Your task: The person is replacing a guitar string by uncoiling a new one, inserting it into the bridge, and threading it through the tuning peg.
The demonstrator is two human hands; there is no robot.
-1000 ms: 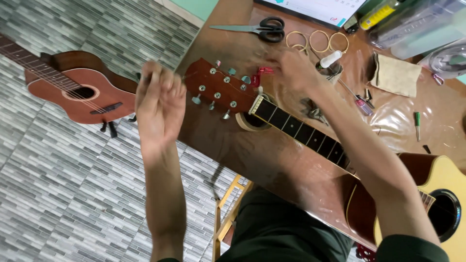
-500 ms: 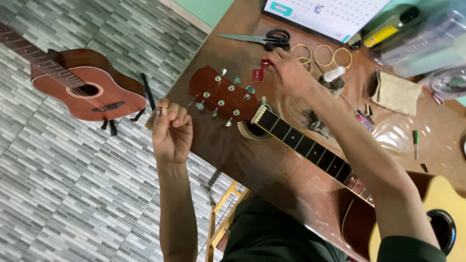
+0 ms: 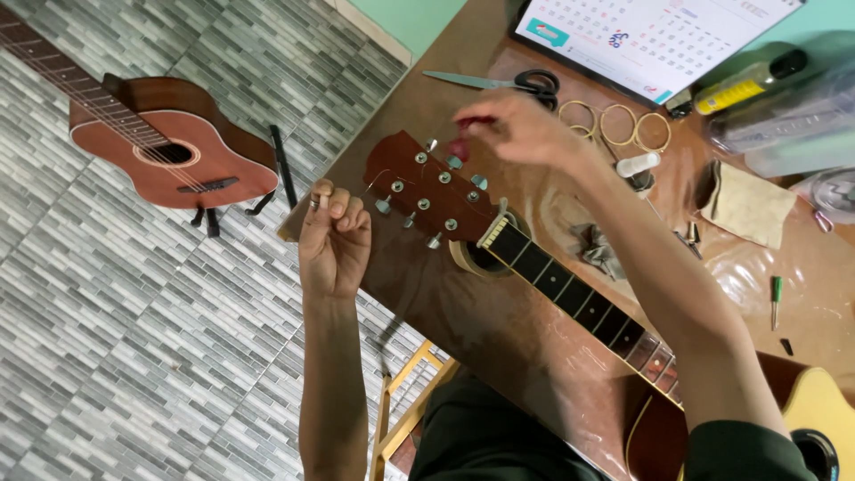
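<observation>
Two hands are working at the guitar headstock, which is lying on the brown table with the neck running toward the person. Left hand is closing into a fist beside it, pinching a thin string, while right hand is pinching a small red tool at the tuning pegs.

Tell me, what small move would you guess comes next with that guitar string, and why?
Probably turning the tuner a little to take up slack. The left hand pinches a thin string end curving loosely from a post on the red-brown headstock, while the right hand holds a small red winder at a tuning peg. The string looks slack, though how far it is wound I cannot tell.
</observation>
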